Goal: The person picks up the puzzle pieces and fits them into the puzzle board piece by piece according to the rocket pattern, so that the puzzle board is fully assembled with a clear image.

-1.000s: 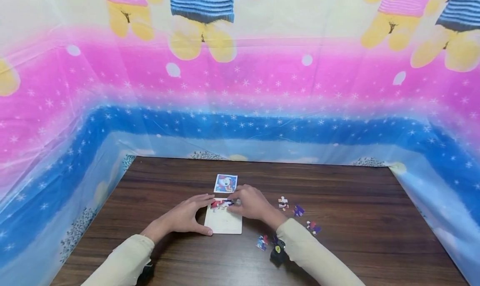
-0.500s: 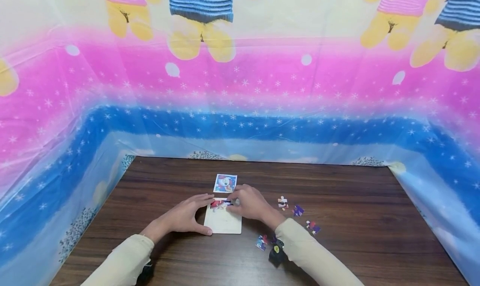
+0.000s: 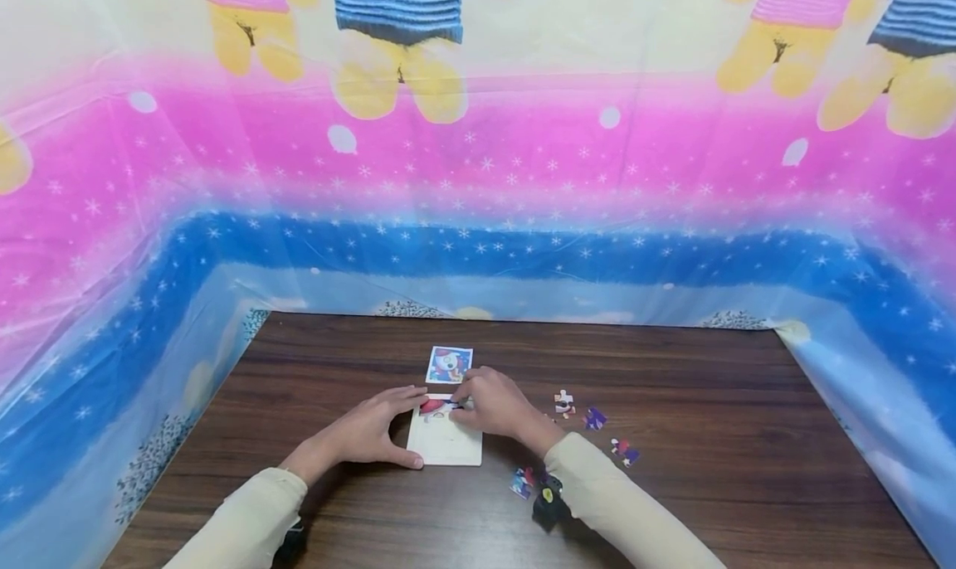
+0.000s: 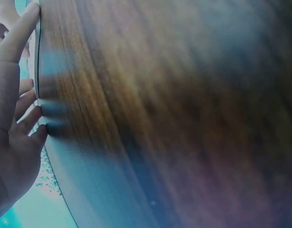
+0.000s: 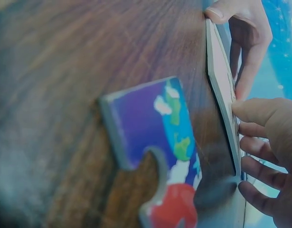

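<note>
A pale square puzzle board lies on the table, red and white puzzle pieces along its far edge. My left hand holds the board's left side, thumb at the near corner and fingers at the far one. At the board's far right, my right hand pinches a puzzle piece, mostly hidden by the fingers. The right wrist view has both hands at the thin board's edge and a loose purple, blue and red puzzle piece close by. In the left wrist view, the left hand fills the left side.
Just beyond the board lies a small picture card of a cartoon dog. Loose puzzle pieces are scattered to the right, another piece near my right wrist. Dark wood table; a printed cloth stands behind it.
My right fingers have shifted very slightly at the board's far edge, and the printed patch beside them shows a different outline. My left hand stays where it was.
</note>
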A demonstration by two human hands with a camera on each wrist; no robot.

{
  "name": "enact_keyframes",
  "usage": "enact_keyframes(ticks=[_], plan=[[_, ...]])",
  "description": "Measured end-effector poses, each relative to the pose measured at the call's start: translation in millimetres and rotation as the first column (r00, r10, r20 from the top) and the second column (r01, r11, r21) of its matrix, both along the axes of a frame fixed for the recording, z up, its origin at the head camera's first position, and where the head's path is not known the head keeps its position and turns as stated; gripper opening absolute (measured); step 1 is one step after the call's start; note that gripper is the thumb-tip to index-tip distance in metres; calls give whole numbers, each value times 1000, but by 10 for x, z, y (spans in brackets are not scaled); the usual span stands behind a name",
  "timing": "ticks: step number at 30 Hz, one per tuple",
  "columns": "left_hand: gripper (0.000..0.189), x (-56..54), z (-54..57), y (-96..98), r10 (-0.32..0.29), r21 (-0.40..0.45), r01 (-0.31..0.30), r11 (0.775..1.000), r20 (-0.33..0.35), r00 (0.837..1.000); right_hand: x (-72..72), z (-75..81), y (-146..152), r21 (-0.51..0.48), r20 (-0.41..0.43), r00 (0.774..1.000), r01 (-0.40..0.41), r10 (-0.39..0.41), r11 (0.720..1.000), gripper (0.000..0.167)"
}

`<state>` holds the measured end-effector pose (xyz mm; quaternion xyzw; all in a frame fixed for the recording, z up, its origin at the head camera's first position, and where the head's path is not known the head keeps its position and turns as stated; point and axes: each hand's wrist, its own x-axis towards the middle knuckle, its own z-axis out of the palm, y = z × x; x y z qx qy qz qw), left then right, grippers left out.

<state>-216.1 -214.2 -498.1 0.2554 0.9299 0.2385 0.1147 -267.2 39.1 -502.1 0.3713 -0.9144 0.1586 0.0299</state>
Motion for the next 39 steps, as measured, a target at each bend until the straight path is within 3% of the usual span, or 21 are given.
enact_keyframes(ticks=[11,18,30,39], plan=[[104,10,17,17,-2,4,2,1000,-4,1000,-1,-13,24,10,10,1000,-4,4,1000,25],[104,1,11,15,-6,10,6,1000,-9,1000,6,12,107,-46,17,999,-36,37,998,22],[105,4,-5,24,-1,-2,1,1000,-21,1000,82,148,587,-222,40,999,18,-9,975,24],[104,8,-2,18,-6,2,6,1000,-30,1000,148,247,961,-236,-13,999,34,-38,971,26]])
